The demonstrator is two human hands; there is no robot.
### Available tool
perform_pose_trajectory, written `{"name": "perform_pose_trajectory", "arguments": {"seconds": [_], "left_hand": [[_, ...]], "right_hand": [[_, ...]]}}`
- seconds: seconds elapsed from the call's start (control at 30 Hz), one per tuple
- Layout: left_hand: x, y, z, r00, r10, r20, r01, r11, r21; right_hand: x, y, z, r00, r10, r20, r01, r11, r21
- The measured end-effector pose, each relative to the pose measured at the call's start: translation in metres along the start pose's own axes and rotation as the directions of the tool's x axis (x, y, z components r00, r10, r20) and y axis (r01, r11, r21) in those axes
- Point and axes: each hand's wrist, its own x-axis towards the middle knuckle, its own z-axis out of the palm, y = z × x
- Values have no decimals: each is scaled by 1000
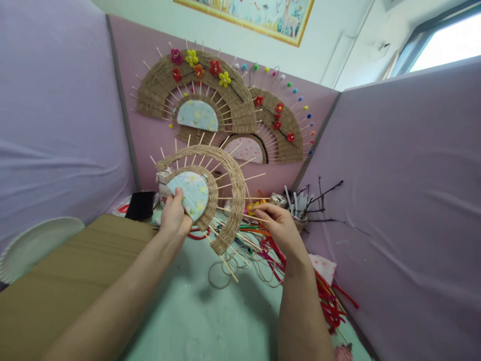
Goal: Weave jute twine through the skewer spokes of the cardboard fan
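Observation:
My left hand (175, 213) grips a half-round woven fan by its flat-sided centre, thumb on the pale blue floral fabric (194, 193). Thin wooden sticks spread outward from that centre. Two bands of brown twine are woven through them, an inner one and a wider outer band (238, 193). At the fan's right side, my right hand (277, 223) pinches the twine (248, 193) running from the outer band, close to the stick tips. Loops of loose twine (220, 281) hang beneath the fan, above the green tabletop.
Two finished woven fans with flowers (199, 70) hang on the pink back panel (126, 75). A cup of twigs (300, 218), red pipe cleaners (330, 306) and other craft supplies lie to the right. Cardboard (75, 281), a paper plate (41, 245) and a black phone-like object (140, 205) are left.

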Motion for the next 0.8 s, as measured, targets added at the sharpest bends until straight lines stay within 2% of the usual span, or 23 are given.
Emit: {"name": "perform_pose_trajectory", "arguments": {"seconds": [0.17, 0.3, 0.43, 0.57, 0.67, 0.8], "left_hand": [[-2, -9, -3, 998, -59, 32, 60, 998, -7], [1, -10, -4, 996, -80, 29, 81, 996, -27], [8, -8, -5, 996, -86, -25, 85, 995, -47], [13, -7, -7, 996, -69, -63, 65, 996, -54], [13, -7, -7, 997, -63, -55, 59, 996, -62], [8, -5, -4, 992, -122, 30, 124, 990, -68]], "right_hand": [[1, 0, 5, 992, 30, 126, -29, 1000, -10], [0, 0, 6, 995, 46, 87, -47, 999, 20], [2, 2, 9, 999, 29, 46, -32, 997, 68], [5, 3, 17, 994, -37, 100, 27, 995, 99], [5, 2, 22, 991, -72, 115, 60, 992, 107], [5, 4, 21, 997, -78, 23, 77, 996, 48]]}}
